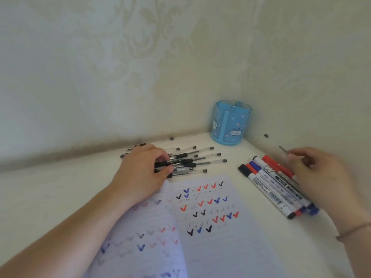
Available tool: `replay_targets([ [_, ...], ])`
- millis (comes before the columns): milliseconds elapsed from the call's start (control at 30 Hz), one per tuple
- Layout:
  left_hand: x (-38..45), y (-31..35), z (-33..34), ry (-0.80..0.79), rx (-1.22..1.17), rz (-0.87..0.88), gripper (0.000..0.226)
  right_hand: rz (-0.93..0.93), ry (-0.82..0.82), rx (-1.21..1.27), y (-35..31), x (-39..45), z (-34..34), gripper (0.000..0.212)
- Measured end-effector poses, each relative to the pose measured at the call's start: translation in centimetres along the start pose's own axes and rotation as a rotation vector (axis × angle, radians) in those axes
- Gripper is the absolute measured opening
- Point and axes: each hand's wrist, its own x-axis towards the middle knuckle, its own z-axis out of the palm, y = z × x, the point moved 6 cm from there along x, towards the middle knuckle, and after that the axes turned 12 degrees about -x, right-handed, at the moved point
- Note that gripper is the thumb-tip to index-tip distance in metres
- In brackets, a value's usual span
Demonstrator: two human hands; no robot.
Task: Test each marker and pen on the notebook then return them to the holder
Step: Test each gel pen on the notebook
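An open notebook (pixel 216 227) lies on the white table, its pages covered in red, blue and black check marks. Beyond it sits a pile of several black-capped gel pens (pixel 200 161). My left hand (pixel 142 171) rests on the pile with fingers curled round some of the pens. Several whiteboard markers (pixel 271 185) lie side by side at the right. My right hand (pixel 319 175) covers their far side and pinches a thin pen (pixel 285 151) that points up and left. The blue holder (pixel 230 123) with cat pictures stands in the corner and looks empty.
Two wallpapered walls meet behind the holder. A single pen (pixel 180 137) lies along the back wall, and a small dark cap (pixel 266 135) sits by the right wall. A thin band circles my right wrist (pixel 353 231).
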Motion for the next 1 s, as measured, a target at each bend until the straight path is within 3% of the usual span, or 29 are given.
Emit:
replay_targets([
  [100, 0.0, 0.0, 0.1, -0.015, 0.026, -0.019, 0.014, 0.039, -0.091, -0.149, 0.4, -0.1, 0.6, 0.004],
  [300, 0.0, -0.1, 0.2, -0.051, 0.149, -0.056, 0.021, 0.042, -0.206, -0.318, 0.5, -0.6, 1.3, 0.016],
  [533, -0.1, 0.4, 0.5, -0.109, 0.249, -0.047, 0.025, -0.079, -0.047, -0.211, -2.1, -1.5, 0.3, 0.011],
  [800, 0.4, 1.1, 0.6, -0.162, 0.4, 0.106, 0.034, -0.325, 0.101, 0.007, -6.2, -4.1, 0.0, 0.021],
  [900, 0.6, 1.3, -0.6, -0.043, 0.28, 0.205, 0.035, -0.366, 0.111, 0.036, -6.7, -4.5, 0.5, 0.027],
  [967, 0.3, 2.2, -1.7, 0.052, 0.079, 0.242, 0.024, -0.385, 0.005, 0.13, -7.3, -5.0, 1.4, 0.033],
  [1000, -0.1, 3.1, -1.7, 0.018, -0.035, 0.258, 0.015, -0.411, -0.069, 0.189, -7.8, -5.5, 1.9, 0.038],
])
